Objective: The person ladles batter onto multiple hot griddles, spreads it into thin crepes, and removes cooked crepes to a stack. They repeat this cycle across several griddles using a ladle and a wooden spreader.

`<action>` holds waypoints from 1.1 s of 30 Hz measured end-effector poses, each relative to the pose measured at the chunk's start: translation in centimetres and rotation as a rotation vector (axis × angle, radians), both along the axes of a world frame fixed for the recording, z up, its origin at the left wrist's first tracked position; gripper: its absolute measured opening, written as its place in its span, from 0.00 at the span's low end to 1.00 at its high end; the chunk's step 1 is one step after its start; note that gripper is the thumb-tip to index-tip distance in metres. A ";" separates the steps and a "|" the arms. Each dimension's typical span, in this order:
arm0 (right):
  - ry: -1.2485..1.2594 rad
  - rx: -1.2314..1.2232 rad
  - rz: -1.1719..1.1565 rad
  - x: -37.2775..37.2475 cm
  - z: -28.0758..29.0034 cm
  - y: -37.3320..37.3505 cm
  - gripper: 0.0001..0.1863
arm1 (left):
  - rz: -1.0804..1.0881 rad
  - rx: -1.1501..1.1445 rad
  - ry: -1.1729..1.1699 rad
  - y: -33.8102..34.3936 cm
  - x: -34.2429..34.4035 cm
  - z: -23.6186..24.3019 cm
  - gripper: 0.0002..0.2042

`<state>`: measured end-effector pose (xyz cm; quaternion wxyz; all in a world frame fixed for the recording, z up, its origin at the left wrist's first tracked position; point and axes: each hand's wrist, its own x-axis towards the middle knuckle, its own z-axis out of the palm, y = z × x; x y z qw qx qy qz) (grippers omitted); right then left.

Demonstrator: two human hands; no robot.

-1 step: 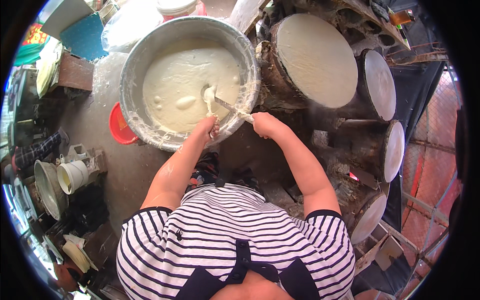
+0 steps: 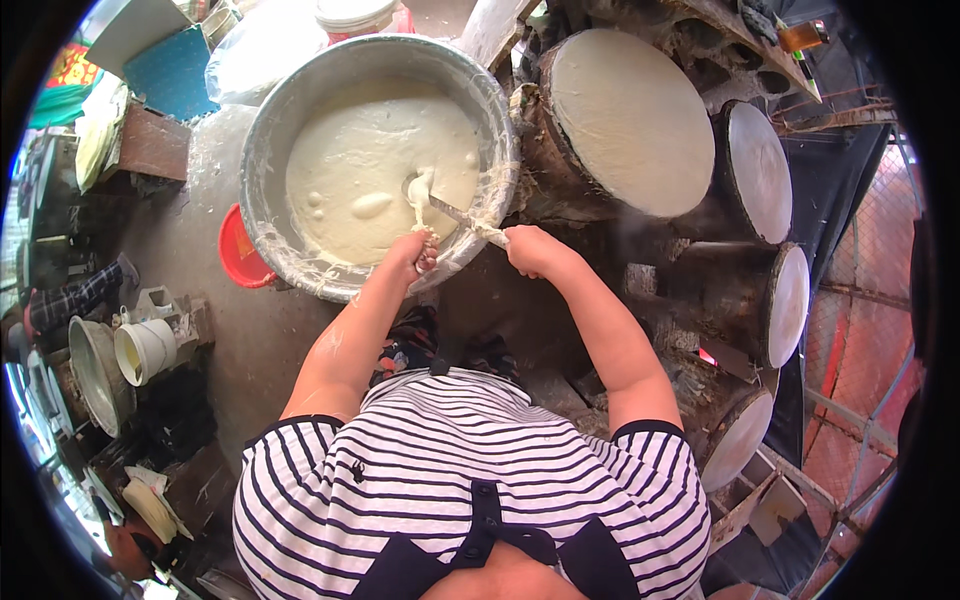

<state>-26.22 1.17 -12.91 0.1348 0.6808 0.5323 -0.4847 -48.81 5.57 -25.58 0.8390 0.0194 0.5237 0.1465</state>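
Note:
A wide metal basin [image 2: 262, 130] holds pale, bubbly batter [image 2: 375, 160]. Over its near edge, my left hand [image 2: 418, 252] is closed round the handle of a batter-coated ladle [image 2: 421, 200]; the ladle's bowl is partly hidden in the batter. Just right of the basin's rim, my right hand [image 2: 530, 250] grips the batter-smeared handle of a flat spatula [image 2: 450, 211]. The spatula's blade slants up and left, its tip at or very near the ladle. Batter clings to both handles and my left forearm.
Right of the basin, a large round griddle [image 2: 635, 120] is covered by a pale layer. Smaller round griddle tops [image 2: 760, 170] curve down the right side. A red bowl [image 2: 240, 250] is by the basin's left. White bucket [image 2: 146, 352] and metal basin [image 2: 95, 375] stand far left.

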 end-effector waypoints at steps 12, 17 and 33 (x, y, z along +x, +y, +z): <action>0.043 0.613 0.241 7.3 22.1 -1.1 0.13 | 0.478 0.211 -0.785 -3.3 -0.1 26.3 0.09; -0.085 1.242 0.333 7.9 28.9 -3.9 0.17 | 0.346 0.811 -0.538 -6.3 -2.7 34.1 0.08; -0.249 1.603 -0.225 10.3 5.5 -16.9 0.21 | -0.092 0.217 -0.251 -8.0 -0.9 29.5 0.14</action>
